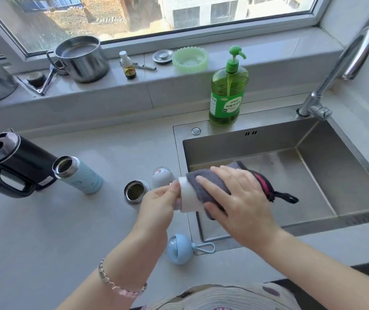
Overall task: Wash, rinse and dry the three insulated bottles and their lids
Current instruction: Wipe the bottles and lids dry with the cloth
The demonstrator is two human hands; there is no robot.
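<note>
Your striped top (223, 296) edges the bottom of the view, and a bracelet (120, 285) sits on the wrist above it. Your left hand (158, 202) pinches one end of the white bottle (186, 195) between thumb and fingertips, holding it on its side over the left rim of the sink (291, 222). Your right hand (235, 198) clasps the grey cloth (203, 182) round the bottle's body, fingers laid over the top and thumb underneath.

This looks like the drying wipe. Turn the bottle with the left pinch, hold the cloth snug and draw it along the full length. The pinch is small and the wall looks smooth, so it could slip.

The bottle is plain white and cylindrical, with a pinkish band at the pinched end; most of it is hidden by the cloth. Two more bottles, a light blue bottle (80, 175) and a steel-mouthed bottle (136, 191), stand open on the counter, with a blue lid (179, 249) nearby.
</note>
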